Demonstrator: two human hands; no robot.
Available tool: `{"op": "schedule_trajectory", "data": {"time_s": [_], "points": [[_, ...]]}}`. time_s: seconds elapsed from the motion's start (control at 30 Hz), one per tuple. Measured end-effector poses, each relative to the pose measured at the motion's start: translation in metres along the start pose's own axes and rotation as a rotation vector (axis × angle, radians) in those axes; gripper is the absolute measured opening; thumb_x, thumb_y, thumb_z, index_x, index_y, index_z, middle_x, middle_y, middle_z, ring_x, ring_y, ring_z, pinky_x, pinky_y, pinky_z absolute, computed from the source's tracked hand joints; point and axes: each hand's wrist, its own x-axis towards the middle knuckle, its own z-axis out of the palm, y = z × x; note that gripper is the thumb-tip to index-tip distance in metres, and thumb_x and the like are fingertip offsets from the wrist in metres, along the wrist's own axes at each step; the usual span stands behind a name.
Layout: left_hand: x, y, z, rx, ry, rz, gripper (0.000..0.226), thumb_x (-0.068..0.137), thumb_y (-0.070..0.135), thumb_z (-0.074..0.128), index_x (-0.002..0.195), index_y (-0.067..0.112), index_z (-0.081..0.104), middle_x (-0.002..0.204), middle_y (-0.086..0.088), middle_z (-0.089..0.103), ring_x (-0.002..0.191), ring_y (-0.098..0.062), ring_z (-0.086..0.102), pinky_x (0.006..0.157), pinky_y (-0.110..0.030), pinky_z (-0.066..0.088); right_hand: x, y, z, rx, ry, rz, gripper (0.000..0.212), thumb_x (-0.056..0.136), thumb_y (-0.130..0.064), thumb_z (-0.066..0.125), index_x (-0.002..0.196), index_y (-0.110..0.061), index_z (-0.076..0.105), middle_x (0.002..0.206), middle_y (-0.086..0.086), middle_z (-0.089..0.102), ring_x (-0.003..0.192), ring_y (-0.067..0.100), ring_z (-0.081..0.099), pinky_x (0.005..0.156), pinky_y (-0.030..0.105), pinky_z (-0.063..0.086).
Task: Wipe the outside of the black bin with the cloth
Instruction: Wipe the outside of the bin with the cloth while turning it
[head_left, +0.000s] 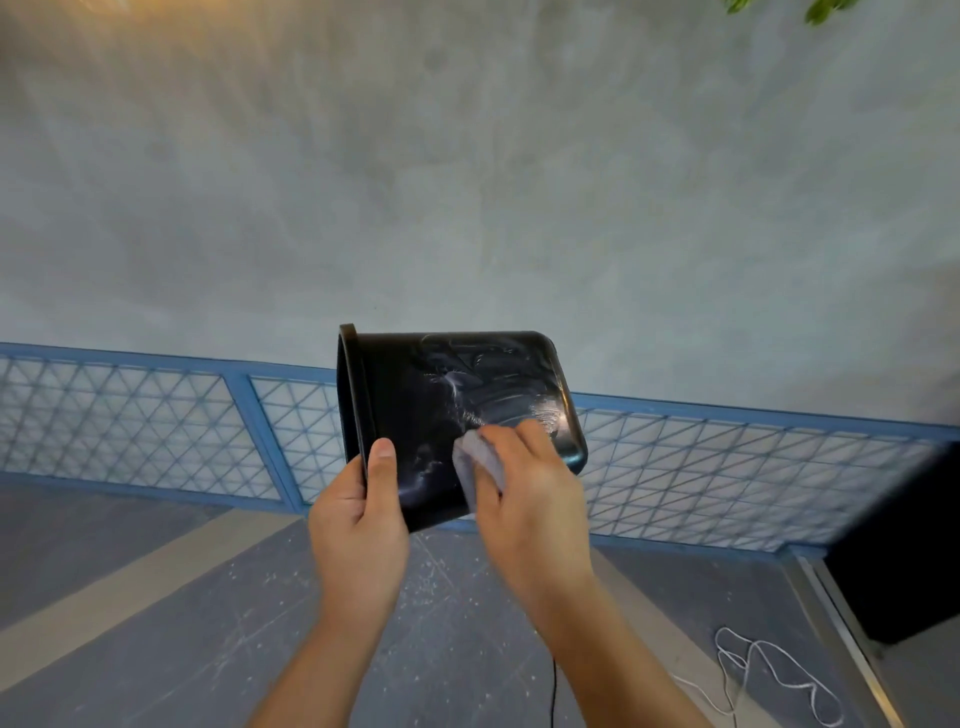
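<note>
The black bin (415, 410) is held up in the air on its side, its open rim to the left and its rounded bottom to the right. Wet smears streak its upward side wall. My left hand (358, 525) grips the rim at the lower left, thumb on the outer wall and fingers hidden inside. My right hand (535, 499) holds a pale grey cloth (475, 465) bunched under its fingers and presses it against the lower right of the side wall.
A grey plastered wall fills the upper view. A low blue-framed mesh fence (171, 415) runs across behind the bin. The floor is blue-grey with a pale stripe. A white cord (753, 670) lies at the lower right beside a dark box (904, 545).
</note>
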Motion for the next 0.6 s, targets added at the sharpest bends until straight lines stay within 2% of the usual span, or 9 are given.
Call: {"op": "schedule_trajectory", "data": {"time_s": [0.07, 0.17, 0.3, 0.37, 0.43, 0.53, 0.6], "points": [[-0.002, 0.000, 0.004, -0.009, 0.013, 0.000, 0.058, 0.105, 0.043, 0.051, 0.070, -0.003, 0.053, 0.057, -0.015, 0.045, 0.054, -0.015, 0.042, 0.054, -0.038, 0.036, 0.009, -0.007, 0.005, -0.013, 0.002, -0.009, 0.037, 0.098, -0.042, 0.046, 0.108, -0.016, 0.071, 0.099, -0.001, 0.060, 0.071, 0.017, 0.064, 0.056, 0.030, 0.055], [-0.003, 0.000, 0.006, -0.024, 0.042, -0.022, 0.059, 0.105, 0.045, 0.051, 0.075, -0.004, 0.059, 0.065, -0.027, 0.054, 0.058, -0.023, 0.048, 0.055, -0.050, 0.044, -0.003, -0.017, 0.005, -0.018, -0.084, -0.057, 0.037, 0.099, -0.044, 0.045, 0.112, -0.020, 0.069, 0.101, -0.003, 0.058, 0.071, 0.016, 0.064, 0.055, 0.030, 0.056], [-0.007, 0.002, 0.004, -0.005, 0.032, -0.015, 0.059, 0.104, 0.046, 0.050, 0.072, -0.004, 0.054, 0.058, -0.013, 0.049, 0.053, -0.022, 0.045, 0.055, -0.039, 0.040, -0.019, 0.015, -0.015, 0.016, -0.109, 0.017, 0.038, 0.099, -0.044, 0.044, 0.107, -0.019, 0.071, 0.099, -0.010, 0.058, 0.070, 0.005, 0.059, 0.059, 0.023, 0.056], [-0.012, 0.001, 0.006, 0.022, 0.024, -0.002, 0.057, 0.103, 0.046, 0.049, 0.074, -0.002, 0.059, 0.063, -0.018, 0.056, 0.057, -0.031, 0.052, 0.056, -0.040, 0.043, -0.012, 0.030, -0.018, 0.019, -0.062, 0.066, 0.034, 0.099, -0.042, 0.047, 0.105, -0.017, 0.070, 0.098, -0.008, 0.060, 0.073, 0.006, 0.058, 0.062, 0.028, 0.057], [-0.017, 0.000, 0.010, 0.026, 0.031, 0.020, 0.056, 0.103, 0.046, 0.050, 0.077, -0.002, 0.063, 0.068, -0.024, 0.059, 0.059, -0.031, 0.054, 0.055, -0.040, 0.043, -0.001, 0.029, -0.016, 0.010, -0.025, 0.096, 0.023, 0.098, -0.035, 0.057, 0.106, -0.017, 0.069, 0.100, -0.007, 0.060, 0.075, 0.009, 0.059, 0.062, 0.031, 0.056], [-0.020, 0.000, 0.015, 0.034, 0.051, 0.025, 0.054, 0.103, 0.042, 0.053, 0.075, -0.003, 0.060, 0.061, -0.018, 0.053, 0.054, -0.019, 0.045, 0.053, -0.036, 0.038, -0.005, 0.009, -0.011, 0.000, -0.060, 0.035, 0.020, 0.099, -0.034, 0.060, 0.108, -0.019, 0.068, 0.101, -0.006, 0.058, 0.075, 0.010, 0.059, 0.060, 0.026, 0.052], [-0.021, -0.003, 0.014, 0.041, 0.054, 0.013, 0.051, 0.103, 0.041, 0.055, 0.076, -0.003, 0.060, 0.063, -0.020, 0.056, 0.055, -0.025, 0.049, 0.052, -0.040, 0.041, -0.020, 0.010, -0.013, 0.011, -0.120, 0.001, 0.023, 0.099, -0.038, 0.056, 0.110, -0.022, 0.067, 0.101, -0.009, 0.057, 0.075, 0.007, 0.059, 0.060, 0.022, 0.052]]}}
